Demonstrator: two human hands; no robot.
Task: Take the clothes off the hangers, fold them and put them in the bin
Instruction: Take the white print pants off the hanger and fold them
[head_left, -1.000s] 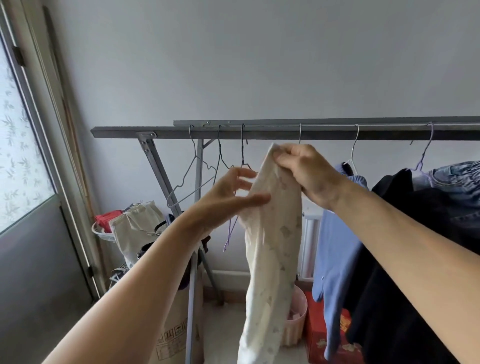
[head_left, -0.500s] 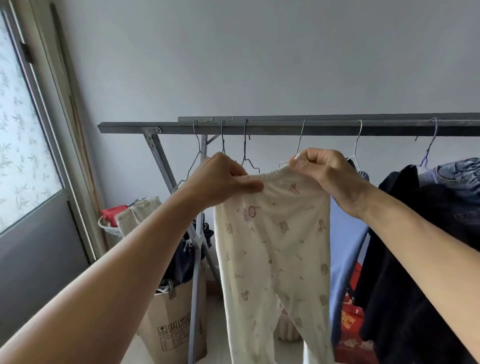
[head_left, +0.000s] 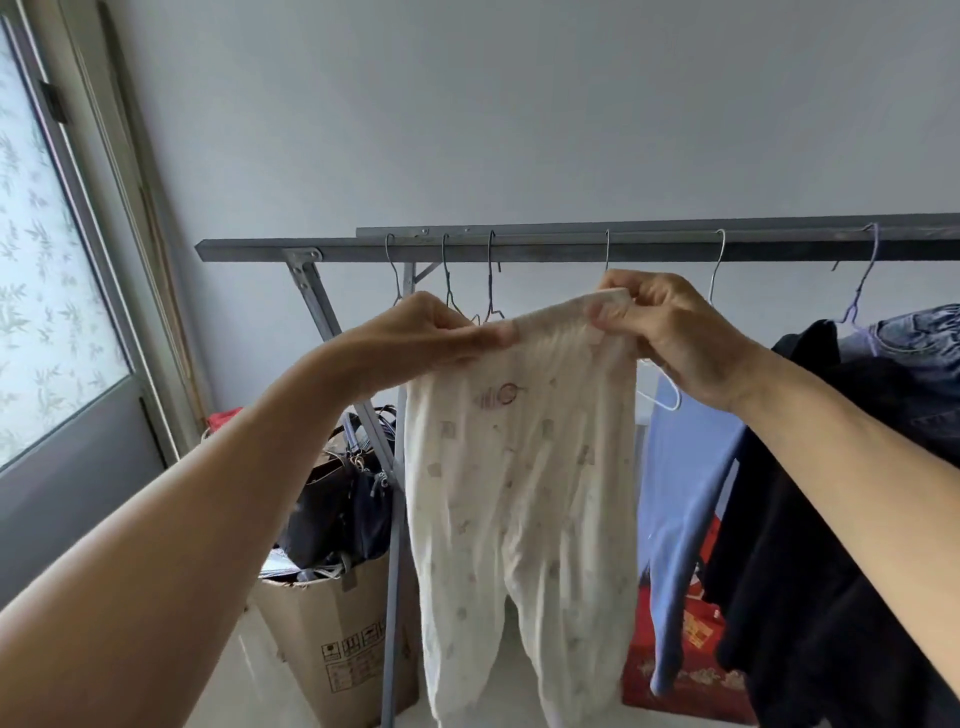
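1. Trousers (head_left: 519, 467), small and cream with a faint print, hang spread flat in front of us, free of any hanger, just before the metal rail (head_left: 571, 248).
2. Our left hand (head_left: 431, 338) pinches the left end of the waistband, thumb on the near face and the other fingers curled behind the cloth.
3. Our right hand (head_left: 670, 338) pinches the right end the same way, a little higher, so the waistband slopes up slightly toward the right.
4. The relation that matters: the waistband runs left to right between our two hands, and the long axis of the garment drops straight down from it, both legs dangling side by side below. Neither hand is nearer; each has one corner.
5. We judge the fold comes next, most likely by bringing one corner across to the other so that one leg lies over its twin (the cloth is thin and limp, so it should follow the hands with little fuss).
6. Bare wire hangers (head_left: 470, 291) hang on the rail behind our left hand; a blue garment (head_left: 680, 519) and dark clothes (head_left: 831, 519) hang to the right, not yet taken down.
7. A cardboard box (head_left: 332, 644) stuffed with bags stands lower left; we cannot tell which container is the bin.
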